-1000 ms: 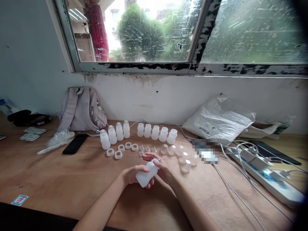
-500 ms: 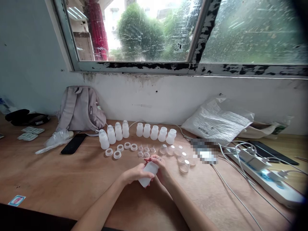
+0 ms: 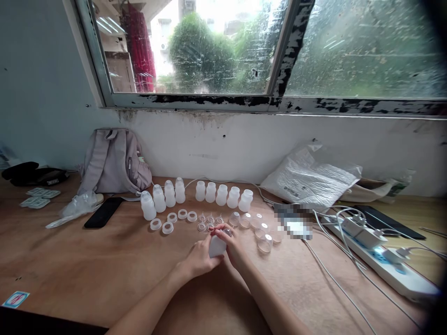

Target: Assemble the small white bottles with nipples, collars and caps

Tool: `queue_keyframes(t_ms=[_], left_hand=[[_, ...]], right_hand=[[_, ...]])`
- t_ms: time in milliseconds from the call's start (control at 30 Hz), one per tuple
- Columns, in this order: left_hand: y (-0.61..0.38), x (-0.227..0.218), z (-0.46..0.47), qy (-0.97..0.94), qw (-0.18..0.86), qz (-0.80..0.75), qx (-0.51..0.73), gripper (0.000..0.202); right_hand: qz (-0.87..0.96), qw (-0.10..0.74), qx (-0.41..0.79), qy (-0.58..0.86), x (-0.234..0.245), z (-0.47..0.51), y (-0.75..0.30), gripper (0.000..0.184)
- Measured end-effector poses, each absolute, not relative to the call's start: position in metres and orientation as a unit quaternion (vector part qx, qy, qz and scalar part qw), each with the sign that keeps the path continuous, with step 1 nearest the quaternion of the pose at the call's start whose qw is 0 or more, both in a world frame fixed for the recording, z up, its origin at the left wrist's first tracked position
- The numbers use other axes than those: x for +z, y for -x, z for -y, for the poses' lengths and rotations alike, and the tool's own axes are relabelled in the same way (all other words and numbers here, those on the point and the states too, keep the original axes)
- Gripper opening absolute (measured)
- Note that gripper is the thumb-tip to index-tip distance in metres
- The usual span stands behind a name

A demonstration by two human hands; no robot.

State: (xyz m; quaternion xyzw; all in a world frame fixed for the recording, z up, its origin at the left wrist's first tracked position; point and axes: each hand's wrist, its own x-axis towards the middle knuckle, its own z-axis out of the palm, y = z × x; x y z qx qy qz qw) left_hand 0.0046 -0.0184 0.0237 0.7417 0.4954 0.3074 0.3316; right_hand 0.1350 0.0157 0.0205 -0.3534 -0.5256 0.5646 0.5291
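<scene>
A translucent white baby bottle [image 3: 217,246] is tilted between my hands above the front of the table. My left hand [image 3: 201,257] wraps its body from the left. My right hand [image 3: 232,242] closes over the upper end, where a clear rounded piece [image 3: 227,232] shows between the fingers; its join with the bottle is hidden. Just beyond my fingers lie several clear nipples [image 3: 210,219]. White collar rings [image 3: 168,227] are to the left, and clear dome caps [image 3: 264,243] to the right.
Capped bottles [image 3: 159,199] stand at the back left, beside a row of uncapped bottles [image 3: 221,195]. A black phone [image 3: 103,213] and a backpack [image 3: 113,160] are on the left. On the right are a plastic bag [image 3: 310,177], cables and a power strip [image 3: 380,256].
The bottle has turned more upright between my hands, and my left hand has shifted round its body. A clear rounded piece now shows by my right fingers. The view has shifted slightly.
</scene>
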Motion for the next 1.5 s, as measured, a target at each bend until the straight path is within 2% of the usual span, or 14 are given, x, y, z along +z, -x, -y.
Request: queue_keyframes(t_ms=[200,267,367,533,700,833,933,1033,1167,1500], left_hand=[[0.003,0.018,0.005,-0.679,0.283,-0.519,0.435,0.046],[0.008,0.018,0.002,-0.648,0.292,-0.524,0.469,0.042],[0.015,0.019,-0.001,-0.616,0.320,-0.512,0.507,0.037],[0.018,0.017,-0.003,-0.616,0.314,-0.513,0.509,0.036],[0.021,0.012,-0.006,-0.665,0.228,-0.518,0.487,0.037],[0.023,0.008,-0.005,-0.728,0.134,-0.522,0.424,0.044],[0.022,0.006,-0.004,-0.754,0.112,-0.533,0.368,0.052],[0.021,0.006,-0.003,-0.751,0.103,-0.547,0.356,0.053],[0.020,0.006,-0.004,-0.756,0.088,-0.543,0.356,0.045],[0.020,-0.001,-0.009,-0.770,0.072,-0.526,0.354,0.046]], right_hand=[[0.589,0.578,0.326,0.461,0.008,-0.038,-0.158,0.034],[0.603,0.557,0.210,0.531,-0.001,-0.051,-0.170,0.039],[0.655,0.503,0.089,0.557,-0.015,-0.066,-0.180,0.043],[0.679,0.441,0.006,0.588,-0.022,-0.067,-0.179,0.031],[0.686,0.463,0.047,0.560,-0.017,-0.061,-0.178,0.034],[0.620,0.535,0.201,0.538,-0.010,-0.058,-0.175,0.031],[0.520,0.619,0.320,0.494,-0.005,-0.053,-0.172,0.031],[0.473,0.652,0.382,0.453,-0.001,-0.049,-0.168,0.029],[0.489,0.642,0.390,0.443,0.002,-0.042,-0.161,0.029],[0.553,0.594,0.380,0.443,0.010,-0.028,-0.148,0.026]])
